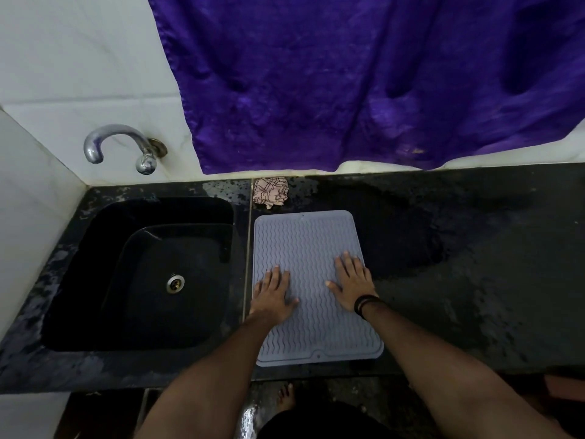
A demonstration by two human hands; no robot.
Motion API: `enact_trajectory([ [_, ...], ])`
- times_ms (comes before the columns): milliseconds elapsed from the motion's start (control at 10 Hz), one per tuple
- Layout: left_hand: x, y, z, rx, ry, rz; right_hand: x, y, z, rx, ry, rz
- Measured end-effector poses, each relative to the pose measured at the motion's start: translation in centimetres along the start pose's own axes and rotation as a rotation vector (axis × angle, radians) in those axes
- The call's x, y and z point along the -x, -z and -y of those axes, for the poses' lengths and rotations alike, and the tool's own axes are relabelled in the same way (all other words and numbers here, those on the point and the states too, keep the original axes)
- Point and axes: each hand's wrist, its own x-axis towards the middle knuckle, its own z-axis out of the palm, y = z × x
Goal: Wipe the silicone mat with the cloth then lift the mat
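Note:
A grey silicone mat (pixel 305 245) with a wavy ribbed surface lies flat on the black counter, just right of the sink. My left hand (pixel 273 293) rests palm down on the mat's left side, fingers spread. My right hand (pixel 353 282), with a black band at the wrist, lies flat on the mat's right side, fingers apart. Neither hand holds anything. A crumpled pink checked cloth (pixel 271 191) sits on the counter just beyond the mat's far left corner, against the wall.
A black sink (pixel 95 248) with a metal drain (pixel 175 282) fills the counter's left part, a chrome tap (pixel 118 144) above it. A purple curtain (pixel 364 80) hangs over the back wall. Wet black counter (pixel 474 264) stretches to the right. A bare foot (pixel 286 396) stands below.

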Motion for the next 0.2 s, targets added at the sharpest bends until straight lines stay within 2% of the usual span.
enact_trajectory([
  [200, -0.1, 3.0, -1.9, 0.015, 0.012, 0.002, 0.0, 3.8, 0.6, -0.050, -0.025, 0.030],
])
